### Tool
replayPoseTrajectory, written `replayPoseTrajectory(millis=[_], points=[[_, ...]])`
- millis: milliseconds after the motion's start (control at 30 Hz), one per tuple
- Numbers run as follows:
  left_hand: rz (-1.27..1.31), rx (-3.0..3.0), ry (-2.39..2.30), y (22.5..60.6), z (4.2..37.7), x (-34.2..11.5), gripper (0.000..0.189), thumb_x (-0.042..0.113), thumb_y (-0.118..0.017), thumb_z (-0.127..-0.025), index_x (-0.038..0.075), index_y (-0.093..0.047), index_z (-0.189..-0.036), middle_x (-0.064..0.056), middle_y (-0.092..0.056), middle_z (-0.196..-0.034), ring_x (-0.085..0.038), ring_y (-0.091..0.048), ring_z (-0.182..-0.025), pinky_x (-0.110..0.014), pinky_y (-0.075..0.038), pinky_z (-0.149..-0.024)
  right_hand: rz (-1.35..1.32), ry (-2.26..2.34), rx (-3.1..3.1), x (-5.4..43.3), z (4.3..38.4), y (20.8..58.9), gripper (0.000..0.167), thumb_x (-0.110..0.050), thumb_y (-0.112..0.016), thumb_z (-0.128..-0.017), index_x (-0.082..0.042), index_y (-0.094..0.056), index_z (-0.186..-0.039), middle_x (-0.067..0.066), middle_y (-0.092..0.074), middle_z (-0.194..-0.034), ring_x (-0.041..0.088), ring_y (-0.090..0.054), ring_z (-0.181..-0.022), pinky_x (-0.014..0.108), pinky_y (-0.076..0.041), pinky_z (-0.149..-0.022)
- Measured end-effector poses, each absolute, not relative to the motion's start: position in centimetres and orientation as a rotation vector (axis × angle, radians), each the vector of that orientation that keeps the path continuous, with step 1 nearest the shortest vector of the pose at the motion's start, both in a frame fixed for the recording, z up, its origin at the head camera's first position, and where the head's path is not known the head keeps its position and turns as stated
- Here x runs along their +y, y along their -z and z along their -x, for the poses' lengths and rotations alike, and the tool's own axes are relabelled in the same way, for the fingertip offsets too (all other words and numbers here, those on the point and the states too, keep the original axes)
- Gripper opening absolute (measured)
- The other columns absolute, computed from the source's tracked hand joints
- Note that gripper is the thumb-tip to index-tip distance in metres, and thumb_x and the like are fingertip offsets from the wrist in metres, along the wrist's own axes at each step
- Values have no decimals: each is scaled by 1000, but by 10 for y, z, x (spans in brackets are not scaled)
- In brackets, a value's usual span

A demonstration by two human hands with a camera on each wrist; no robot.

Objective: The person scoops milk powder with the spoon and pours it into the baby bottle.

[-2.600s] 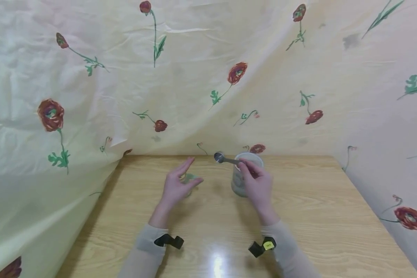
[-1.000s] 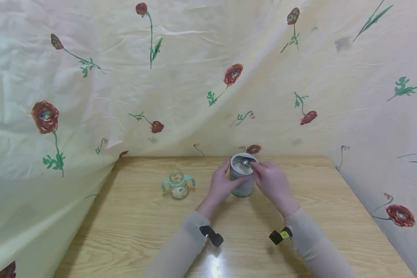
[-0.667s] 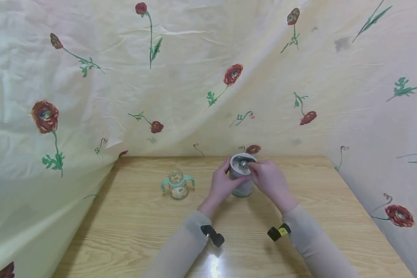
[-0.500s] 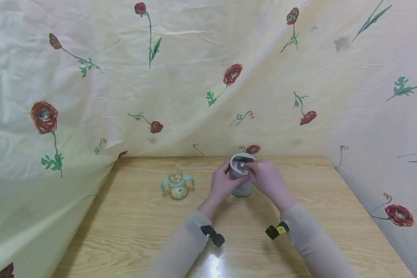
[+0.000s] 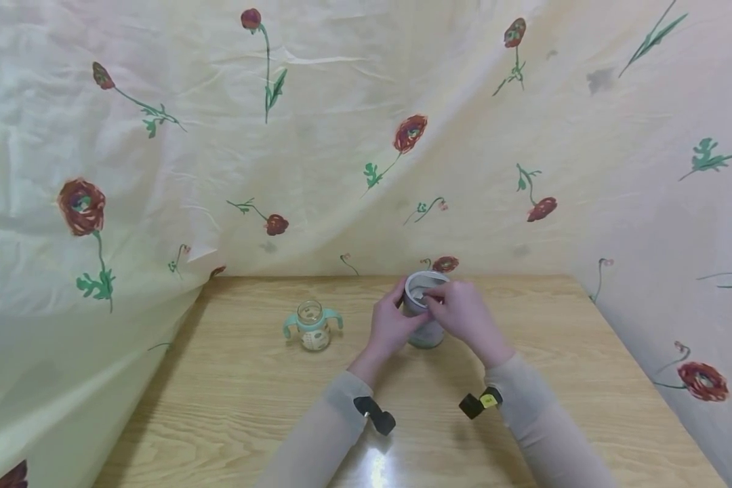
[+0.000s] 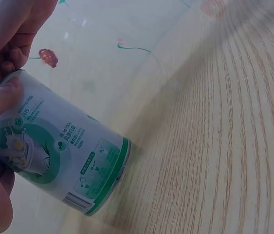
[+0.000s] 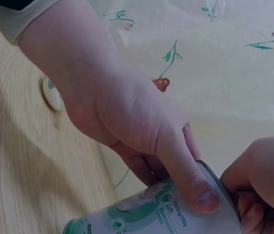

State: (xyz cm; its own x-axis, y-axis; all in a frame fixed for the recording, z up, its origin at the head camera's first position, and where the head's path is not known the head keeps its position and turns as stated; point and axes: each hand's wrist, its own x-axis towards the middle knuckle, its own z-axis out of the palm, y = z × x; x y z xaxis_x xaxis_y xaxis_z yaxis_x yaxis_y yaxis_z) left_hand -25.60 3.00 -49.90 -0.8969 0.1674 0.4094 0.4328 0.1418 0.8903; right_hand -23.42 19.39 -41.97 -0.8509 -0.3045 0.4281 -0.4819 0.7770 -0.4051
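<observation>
Near the back of the table stands a white-and-green milk powder can (image 6: 68,146), its top uncovered and pale powder visible inside. My left hand (image 5: 393,322) grips its side, the thumb pressed flat on the label in the right wrist view. My right hand (image 5: 466,315) reaches over the can's rim with curled fingers, pinching the scoop's handle; the scoop's bowl is hidden inside the can. To the left, apart from both hands, an uncapped baby bottle (image 5: 313,337) with two mint-green handles stands upright.
The wooden table (image 5: 250,407) ends at a hanging flowered cloth (image 5: 317,149), which also encloses both sides. A bright reflection lies on the table near its front. Small cameras are strapped to both wrists.
My left hand has moved from beside the bottle to the can. My right hand has brought the scoop from above the can down into it, then shifted slightly left.
</observation>
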Motion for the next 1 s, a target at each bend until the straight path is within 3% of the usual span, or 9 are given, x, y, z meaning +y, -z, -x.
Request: replayPoseTrajectory(millis=[133,333,500,667,1000], points=[[575,-2202,1854,496,259,33,83,20,-94,-85,10,-54,-157,-3,-63,-151,-17,-54,-142,-40,-45,-119,-511,-865,-2636,194,235,417,13,-7,-73,-93,-2,-85,-92,4,-75,-75,11,-53,-55,26,-44,-50],[594,-2172,1866,492,263,37,80,23,-95,-84,13,-58,-155,0,-66,-146,-15,-57,-140,-39,-48,-117,-296,-1096,-2610,199,231,411,21,-13,-73,-96,2,-83,-107,15,-81,-99,20,-66,-69,29,-53,-56],[566,-2201,1841,495,261,36,81,29,-95,-84,14,-58,-155,0,-64,-149,-20,-56,-141,-41,-48,-116,-191,-1228,-2512,205,225,415,19,-14,-74,-99,1,-84,-107,15,-81,-99,23,-72,-82,27,-55,-66],[491,-2237,1823,499,254,30,83,33,-98,-80,19,-60,-152,4,-65,-147,-20,-56,-141,-44,-47,-118,-111,-1308,-2364,205,215,429,16,-11,-75,-98,1,-84,-105,13,-81,-94,18,-71,-78,20,-53,-65],[539,-2194,1955,495,255,32,84,22,-99,-77,17,-60,-151,2,-64,-148,-23,-53,-145,-43,-42,-121,-68,-1307,-2147,210,204,449,10,-3,-78,-96,1,-83,-103,16,-80,-91,6,-65,-66,13,-50,-58]])
